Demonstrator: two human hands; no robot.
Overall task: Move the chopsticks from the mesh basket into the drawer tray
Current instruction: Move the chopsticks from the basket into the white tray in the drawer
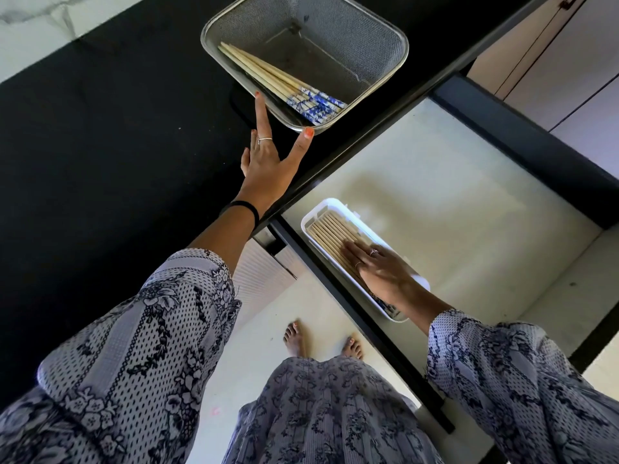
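A black table [100, 145] fills the left of the view, with a square mesh basket [385, 35] sitting near its right edge. A small bundle of chopsticks [268, 77] lies inside the basket along its near-left wall, long axis running diagonally: the plain pale tips point to the upper left and the blue-and-white patterned ends point to the lower right, toward the basket's near corner. The left hand [268, 162] reaches up to the basket with its fingers spread wide and straight; the index fingertip touches the rim on the left side and the thumb tip touches the rim at the near corner, so the hand braces the basket without gripping anything. To the right and lower down, an open drawer [452, 169] with a pale floor holds a white drawer tray [331, 204] near its left side. A second, larger batch of chopsticks [330, 231] lies side by side in the tray, parallel to its long sides, on the same diagonal, plain tips to the upper left. The right hand [378, 267] rests flat on top of them, fingers straight and close together, pressing on their middle.
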